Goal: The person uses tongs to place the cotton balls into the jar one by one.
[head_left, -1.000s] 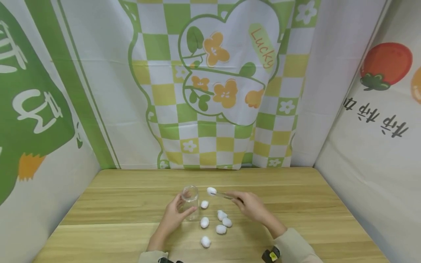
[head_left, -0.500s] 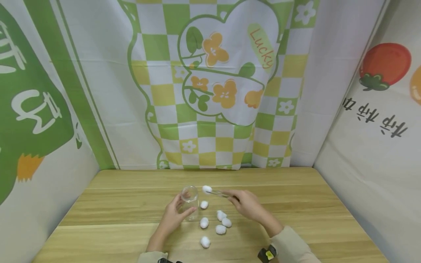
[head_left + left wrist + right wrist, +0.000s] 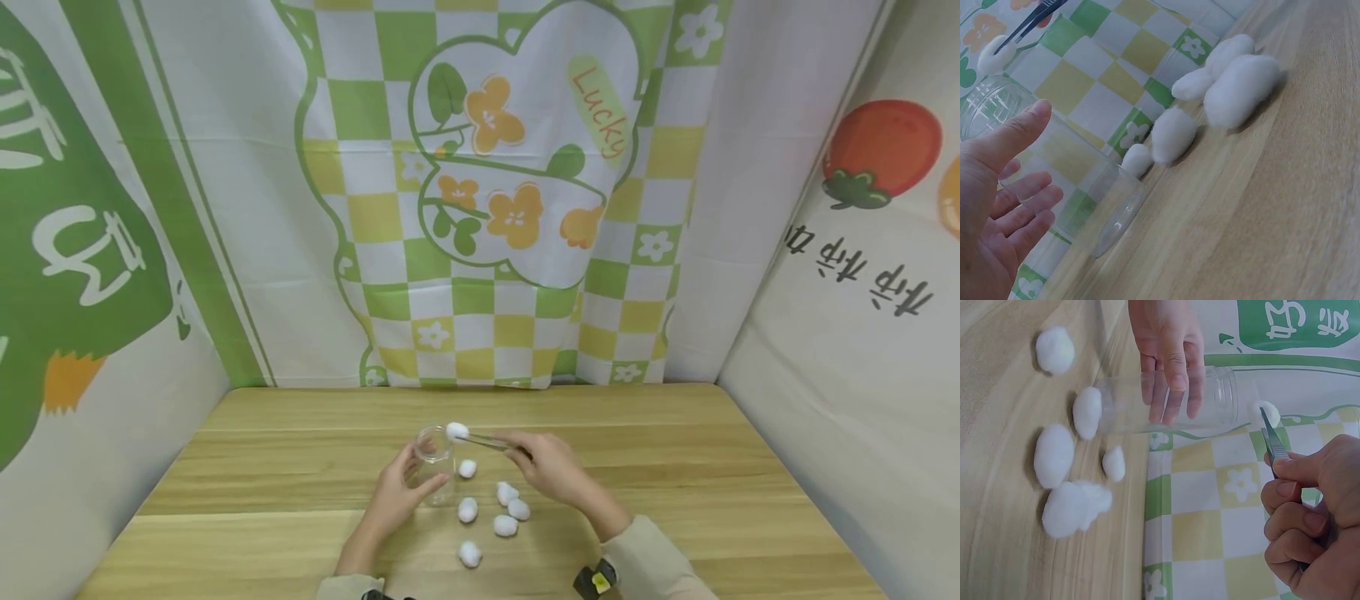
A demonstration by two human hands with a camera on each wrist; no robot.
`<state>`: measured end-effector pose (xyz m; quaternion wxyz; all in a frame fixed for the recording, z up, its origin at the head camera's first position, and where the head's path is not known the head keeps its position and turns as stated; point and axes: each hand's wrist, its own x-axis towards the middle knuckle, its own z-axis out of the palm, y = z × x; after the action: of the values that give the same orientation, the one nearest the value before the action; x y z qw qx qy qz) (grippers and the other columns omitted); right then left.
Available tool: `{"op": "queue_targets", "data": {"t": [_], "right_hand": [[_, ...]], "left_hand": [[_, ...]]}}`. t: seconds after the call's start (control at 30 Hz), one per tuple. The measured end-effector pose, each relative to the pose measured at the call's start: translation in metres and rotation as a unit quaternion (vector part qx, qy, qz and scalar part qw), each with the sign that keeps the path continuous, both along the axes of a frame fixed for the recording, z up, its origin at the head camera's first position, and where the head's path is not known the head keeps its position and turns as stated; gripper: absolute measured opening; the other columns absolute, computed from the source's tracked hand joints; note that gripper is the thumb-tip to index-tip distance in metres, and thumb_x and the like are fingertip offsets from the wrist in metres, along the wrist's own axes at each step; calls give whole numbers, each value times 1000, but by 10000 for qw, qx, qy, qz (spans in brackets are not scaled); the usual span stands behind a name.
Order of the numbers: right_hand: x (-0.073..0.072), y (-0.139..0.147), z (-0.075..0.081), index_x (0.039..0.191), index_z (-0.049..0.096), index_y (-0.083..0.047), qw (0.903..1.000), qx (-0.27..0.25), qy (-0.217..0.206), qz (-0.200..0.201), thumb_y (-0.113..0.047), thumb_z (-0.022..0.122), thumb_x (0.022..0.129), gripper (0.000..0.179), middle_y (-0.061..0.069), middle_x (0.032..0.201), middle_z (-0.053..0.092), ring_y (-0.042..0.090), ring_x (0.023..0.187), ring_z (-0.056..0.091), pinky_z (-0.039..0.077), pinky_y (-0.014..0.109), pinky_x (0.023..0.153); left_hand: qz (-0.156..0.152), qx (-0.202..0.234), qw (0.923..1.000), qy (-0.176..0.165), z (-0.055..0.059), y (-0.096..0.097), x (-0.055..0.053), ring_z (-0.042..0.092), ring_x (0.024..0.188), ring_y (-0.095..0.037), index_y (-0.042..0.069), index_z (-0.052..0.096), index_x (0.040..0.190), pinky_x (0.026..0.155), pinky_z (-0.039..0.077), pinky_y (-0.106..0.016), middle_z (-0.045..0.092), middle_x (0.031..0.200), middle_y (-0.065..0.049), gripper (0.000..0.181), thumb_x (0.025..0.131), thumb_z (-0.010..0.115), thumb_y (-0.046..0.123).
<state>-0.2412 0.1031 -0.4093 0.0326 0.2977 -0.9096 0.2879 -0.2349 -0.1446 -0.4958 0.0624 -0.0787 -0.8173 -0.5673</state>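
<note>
A clear glass jar [image 3: 438,479] stands upright on the table, its mouth uncovered. My left hand [image 3: 399,492] holds it round the side, thumb in front and fingers behind the glass. In my right hand [image 3: 1316,512] is a pair of metal tweezers [image 3: 1275,445], pinched between thumb and curled fingers. Their tips grip a white cotton ball [image 3: 457,432], which hangs at the right edge of the jar's rim. The left wrist view shows the gripped cotton ball [image 3: 997,55] just above the jar's mouth.
Several loose cotton balls lie on the wooden table [image 3: 300,483] right of the jar; one cotton ball [image 3: 469,554] is nearest the front, another cotton ball [image 3: 467,468] close beside the jar. A checked cloth [image 3: 472,333] hangs behind the table.
My right hand has moved left, carrying the tweezers and cotton ball from right of the jar to its rim. The left hand and the jar have stayed put.
</note>
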Motion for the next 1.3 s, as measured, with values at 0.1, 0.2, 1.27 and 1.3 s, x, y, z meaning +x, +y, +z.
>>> {"op": "queue_targets", "data": {"t": [0.1, 0.2, 1.27, 1.3], "right_hand": [[1, -1, 1, 127, 63, -12, 10000, -67, 35, 15, -10, 55, 96, 32, 4, 68, 63, -2, 47, 32, 30, 12, 45], [1, -1, 1, 126, 63, -12, 9999, -108, 102, -8, -9, 56, 95, 32, 5, 69, 65, -2, 47, 32, 30, 12, 44], [-5, -19, -3, 127, 63, -13, 9996, -17, 204, 171, -9, 56, 95, 33, 8, 81, 71, -1, 49, 33, 30, 13, 46], [-5, -19, -4, 126, 63, -13, 9996, -16, 227, 180, -9, 57, 95, 32, 8, 81, 72, -1, 50, 33, 30, 13, 46]], "left_hand": [[-33, -3, 10000, 26, 1, 1, 1, 51, 131, -41, 3, 43, 140, 114, 40, -49, 54, 139, -22, 69, 82, 75, 24], [-28, -24, 10000, 50, 0, 2, 1, 51, 131, -41, 3, 43, 140, 114, 41, -50, 54, 139, -22, 69, 82, 75, 24], [-80, -78, 9999, 1, -4, -1, 0, 51, 132, -38, 5, 41, 141, 116, 38, -51, 52, 141, -18, 71, 82, 75, 24], [-78, -81, 9999, 2, -4, -1, 0, 50, 132, -38, 5, 41, 141, 116, 38, -51, 52, 141, -18, 71, 82, 75, 24]]}}
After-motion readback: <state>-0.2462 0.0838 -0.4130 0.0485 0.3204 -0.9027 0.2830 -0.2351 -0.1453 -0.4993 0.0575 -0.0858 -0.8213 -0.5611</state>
